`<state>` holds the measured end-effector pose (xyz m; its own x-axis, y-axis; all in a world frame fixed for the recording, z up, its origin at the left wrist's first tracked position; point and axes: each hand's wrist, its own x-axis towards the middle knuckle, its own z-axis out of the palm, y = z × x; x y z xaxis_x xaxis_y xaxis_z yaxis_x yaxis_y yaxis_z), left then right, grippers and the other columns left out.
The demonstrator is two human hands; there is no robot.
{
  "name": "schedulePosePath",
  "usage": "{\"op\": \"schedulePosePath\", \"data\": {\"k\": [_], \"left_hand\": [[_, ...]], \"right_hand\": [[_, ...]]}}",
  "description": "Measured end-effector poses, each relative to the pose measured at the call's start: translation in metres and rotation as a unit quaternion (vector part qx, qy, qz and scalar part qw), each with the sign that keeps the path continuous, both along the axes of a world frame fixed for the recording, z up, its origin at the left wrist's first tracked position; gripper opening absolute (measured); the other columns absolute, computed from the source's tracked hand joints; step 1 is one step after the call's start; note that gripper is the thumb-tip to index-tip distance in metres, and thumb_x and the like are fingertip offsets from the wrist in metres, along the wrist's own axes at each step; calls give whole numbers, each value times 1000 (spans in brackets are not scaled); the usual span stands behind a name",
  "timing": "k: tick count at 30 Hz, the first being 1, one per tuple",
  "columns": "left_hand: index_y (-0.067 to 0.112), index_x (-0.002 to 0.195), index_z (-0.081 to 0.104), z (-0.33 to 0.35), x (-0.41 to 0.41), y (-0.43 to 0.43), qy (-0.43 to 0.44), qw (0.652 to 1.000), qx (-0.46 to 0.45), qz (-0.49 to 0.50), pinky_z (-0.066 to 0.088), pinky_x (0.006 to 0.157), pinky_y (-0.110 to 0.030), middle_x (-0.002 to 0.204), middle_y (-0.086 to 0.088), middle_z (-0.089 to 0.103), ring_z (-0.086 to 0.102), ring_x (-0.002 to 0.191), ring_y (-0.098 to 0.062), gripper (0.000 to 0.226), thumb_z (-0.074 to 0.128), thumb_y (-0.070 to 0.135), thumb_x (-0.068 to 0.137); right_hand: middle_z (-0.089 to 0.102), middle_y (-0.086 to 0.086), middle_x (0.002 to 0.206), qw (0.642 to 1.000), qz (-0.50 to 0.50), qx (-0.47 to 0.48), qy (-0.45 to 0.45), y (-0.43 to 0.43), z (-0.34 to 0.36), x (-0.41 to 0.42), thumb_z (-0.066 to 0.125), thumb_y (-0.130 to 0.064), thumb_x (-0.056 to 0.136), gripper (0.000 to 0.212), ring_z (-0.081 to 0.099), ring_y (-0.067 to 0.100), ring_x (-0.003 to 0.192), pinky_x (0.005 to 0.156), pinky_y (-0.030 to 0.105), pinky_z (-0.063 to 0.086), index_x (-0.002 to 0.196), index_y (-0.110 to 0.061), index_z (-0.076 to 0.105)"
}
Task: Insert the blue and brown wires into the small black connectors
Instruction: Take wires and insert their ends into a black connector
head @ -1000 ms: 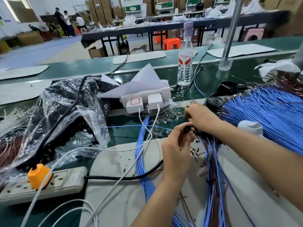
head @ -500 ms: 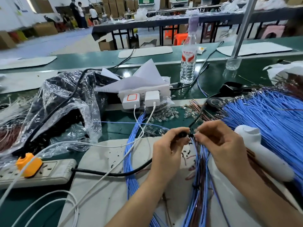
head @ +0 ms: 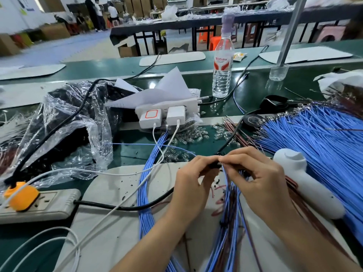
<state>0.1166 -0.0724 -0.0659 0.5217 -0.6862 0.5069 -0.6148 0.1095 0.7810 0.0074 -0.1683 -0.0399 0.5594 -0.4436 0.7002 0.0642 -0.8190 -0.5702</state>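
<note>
The green table (head: 255,93) holds a big pile of blue wires (head: 318,138) on the right. Above a white mat (head: 114,189) the left hand (head: 191,185) and right hand (head: 257,179) meet. The left pinches a tiny black connector (head: 215,165); the right pinches thin wires (head: 227,185) just beside it

On my feed the water bottle (head: 223,75) reads as clear, glossy plastic, and the green bench (head: 255,95) under it is smooth and reflective. Left of the bottle I see matt white paper (head: 172,85), a bag (head: 74,138) of crinkled shiny film, and a dull beige plastic power strip (head: 49,207) carrying a glossy orange plug (head: 20,195). Right of the bottle, blue wires (head: 324,146) wear smooth plastic sheathing beside a matt white plastic tool (head: 306,185)
</note>
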Motion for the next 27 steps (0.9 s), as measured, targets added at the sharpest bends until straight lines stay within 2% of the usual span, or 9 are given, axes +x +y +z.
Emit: {"op": "schedulePosePath", "data": {"k": [4,6,8,10,11,14,19,23,27], "left_hand": [[15,111,70,-1,3,1,-127,990,23,48,42,73,-15,87,6,68,52,74,-7,30,71,7,82],[16,112,70,-2,4,1,-156,986,33,57,42,73,-20,85,5,69,49,75,-14,32,72,13,80],[15,112,70,-3,6,0,-158,985,38,57,44,72,-29,84,4,70,49,74,-20,32,72,15,80],[16,112,70,-2,5,0,-146,987,41,50,44,70,-31,83,5,71,48,73,-22,32,72,17,80],[16,112,70,-1,4,0,-142,988,42,46,43,70,-29,83,5,71,48,73,-22,31,70,19,81],[14,111,71,2,0,1,-118,992,43,33,42,71,-29,81,6,71,48,76,-20,31,65,25,82],[19,113,70,5,-3,3,-11,998,54,3,46,77,-30,78,6,70,51,85,-14,27,66,20,86],[18,109,71,7,-3,4,14,998,60,3,49,80,-28,83,6,63,61,84,-16,25,70,15,85],[15,108,71,5,-4,5,-1,998,60,17,50,82,-29,86,-3,62,63,82,-16,26,73,16,82]], "right_hand": [[65,4,84,997,-10,-64,31,-4,1,-1,66,-3,79,14,58,7,78,76,13,46,89,-5,74],[66,1,85,997,2,-66,49,-8,2,-3,68,-2,80,13,59,6,79,75,15,48,89,-9,75],[69,-5,83,996,44,57,54,-11,2,-4,73,-2,80,15,64,7,78,74,17,50,87,-15,74],[72,-1,79,956,125,266,25,-11,6,-4,74,-8,73,17,68,9,75,71,16,52,86,-18,72],[72,2,79,933,147,327,8,-10,6,-3,72,-11,71,16,68,10,73,71,15,52,85,-18,72],[72,9,78,912,137,387,1,-8,4,0,69,-16,70,11,67,13,69,67,17,53,81,-15,73],[71,10,74,883,110,456,-25,-7,2,1,69,-17,68,14,65,14,62,62,20,55,82,-13,71],[72,10,75,882,110,458,-18,-7,2,0,72,-25,64,16,66,15,66,66,21,56,78,-21,76],[69,6,68,866,113,485,-43,-8,0,2,74,-29,58,16,60,8,59,62,17,53,73,-22,76]]}}
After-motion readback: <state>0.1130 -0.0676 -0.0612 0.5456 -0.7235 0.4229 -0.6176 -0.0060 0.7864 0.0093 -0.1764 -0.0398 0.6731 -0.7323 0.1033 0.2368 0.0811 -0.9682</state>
